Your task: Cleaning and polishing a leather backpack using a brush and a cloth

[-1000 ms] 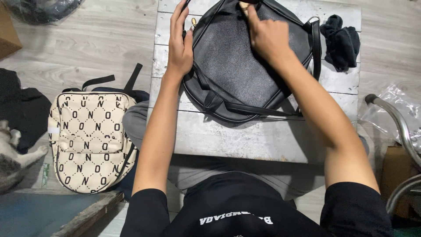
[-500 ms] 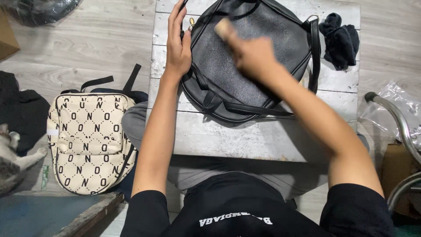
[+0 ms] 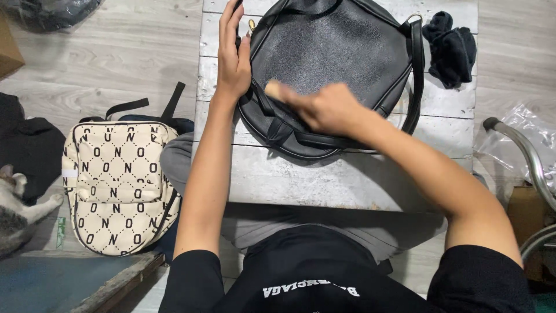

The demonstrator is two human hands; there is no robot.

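A black leather bag lies flat on a small whitewashed wooden table in front of me. My left hand rests flat along the bag's left edge, fingers stretched out and pressing on it. My right hand is over the near part of the bag and is closed around a small tan object, whose tip touches the leather near the left strap. The object is blurred, so I cannot tell what kind of thing it is. The bag's straps run along its right side and near rim.
A black cloth lies on the table's far right corner. On the floor to my left stands a cream patterned backpack, with a cat beyond it. To the right are a clear plastic bag, a metal tube and a cardboard box.
My right hand has swept with the tan object from the bag's far edge down to its near left part. My left hand has stayed in place.
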